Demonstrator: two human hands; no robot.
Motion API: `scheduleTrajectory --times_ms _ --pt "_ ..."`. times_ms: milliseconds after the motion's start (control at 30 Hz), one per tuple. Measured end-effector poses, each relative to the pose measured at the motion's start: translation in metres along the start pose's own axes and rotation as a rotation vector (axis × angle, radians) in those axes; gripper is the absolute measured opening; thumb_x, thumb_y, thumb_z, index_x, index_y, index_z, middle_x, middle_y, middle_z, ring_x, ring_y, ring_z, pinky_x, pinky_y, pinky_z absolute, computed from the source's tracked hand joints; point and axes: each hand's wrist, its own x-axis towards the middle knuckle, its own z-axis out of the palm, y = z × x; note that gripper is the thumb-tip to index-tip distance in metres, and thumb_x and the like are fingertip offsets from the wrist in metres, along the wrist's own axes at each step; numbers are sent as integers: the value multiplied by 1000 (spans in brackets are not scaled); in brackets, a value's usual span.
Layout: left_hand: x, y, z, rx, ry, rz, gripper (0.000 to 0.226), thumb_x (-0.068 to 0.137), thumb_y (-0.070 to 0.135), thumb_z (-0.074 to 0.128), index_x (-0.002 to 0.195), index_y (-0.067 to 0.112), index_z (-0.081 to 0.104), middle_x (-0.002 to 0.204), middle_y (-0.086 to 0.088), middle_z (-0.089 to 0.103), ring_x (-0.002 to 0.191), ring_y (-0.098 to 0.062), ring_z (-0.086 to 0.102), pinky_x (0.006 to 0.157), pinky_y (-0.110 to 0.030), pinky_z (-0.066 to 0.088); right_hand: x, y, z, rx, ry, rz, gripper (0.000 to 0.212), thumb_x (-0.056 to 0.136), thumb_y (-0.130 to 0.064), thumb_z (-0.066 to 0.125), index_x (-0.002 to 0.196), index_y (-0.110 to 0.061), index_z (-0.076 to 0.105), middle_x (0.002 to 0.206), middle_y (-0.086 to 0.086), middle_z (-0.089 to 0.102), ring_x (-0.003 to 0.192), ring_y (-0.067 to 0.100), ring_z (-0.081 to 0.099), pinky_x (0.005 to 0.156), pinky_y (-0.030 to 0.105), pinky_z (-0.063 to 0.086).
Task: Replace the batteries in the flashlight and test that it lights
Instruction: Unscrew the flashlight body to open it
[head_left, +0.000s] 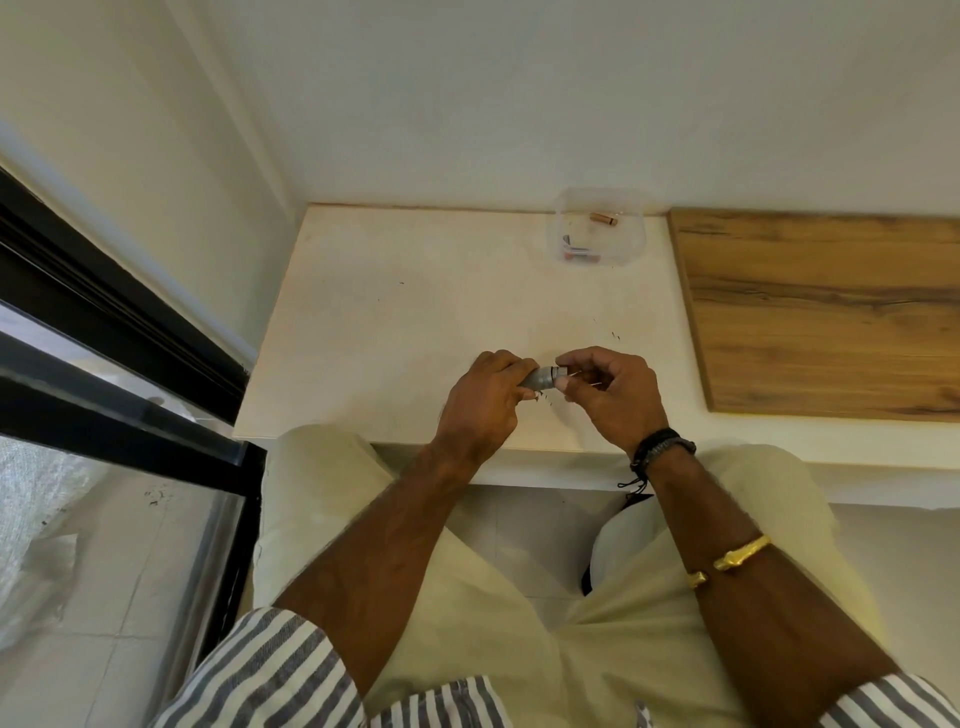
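Observation:
A small grey metal flashlight (542, 378) is held between both hands just above the white table (395, 322), near its front edge. My left hand (480, 402) wraps the flashlight's body, mostly hiding it. My right hand (608, 395) pinches the flashlight's right end with thumb and fingers; whether that end is a separate cap I cannot tell. A clear plastic box (597, 228) stands at the table's back right, holding a copper-coloured battery (602, 219) and a red and blue battery (576, 252).
A wooden board (831, 312) lies to the right of the white table. A black-framed glass door (119, 332) runs along the left. White walls close the back. My legs in pale trousers sit below the table's edge.

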Motion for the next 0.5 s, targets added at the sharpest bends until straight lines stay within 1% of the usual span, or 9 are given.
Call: scheduleTrajectory --times_ms 100,200,267,333,367,433,500 --pt "1 0 0 -13 4 -26 31 95 12 61 126 13 62 120 -8 64 106 -23 55 89 -34 49 1 -1 -1 10 17 -32 26 86 -10 78 110 -20 74 98 -3 75 90 12 70 84 23 57" --pt "1 1 -1 -65 21 -68 31 95 14 62 127 12 61 119 -8 65 105 -23 57 91 -35 50 4 2 -2 71 111 25 35 85 -12 78 118 -20 73 106 -2 74 95 10 70 86 21 56" --pt "0 1 -2 -115 46 -94 29 96 16 62 125 13 62 115 -7 66 101 -23 58 89 -36 50 7 6 -4 111 202 96 34 84 -12 78 117 -21 74 111 3 74 98 15 71 89 28 58" --pt "0 0 -3 -160 78 -113 27 95 17 62 122 13 64 111 -6 68 96 -21 59 86 -36 51 11 12 -6 141 282 171 30 82 -11 77 110 -21 76 110 3 75 97 17 73 91 35 60" --pt "0 1 -3 -177 90 -119 27 95 17 62 122 13 64 109 -5 68 94 -21 60 85 -36 52 13 14 -7 149 323 202 28 81 -11 78 107 -21 76 107 2 76 96 16 74 90 36 60" --pt "0 1 -2 -201 100 -128 27 94 17 63 121 13 65 107 -5 69 93 -21 60 84 -36 52 16 19 -8 131 404 233 26 80 -12 79 104 -19 76 101 0 76 92 15 74 87 33 61" --pt "0 1 -1 -207 99 -123 26 94 17 63 120 12 65 106 -5 68 92 -21 60 84 -36 52 18 24 -8 47 450 224 25 80 -15 80 105 -15 75 100 1 76 91 15 73 86 30 60"
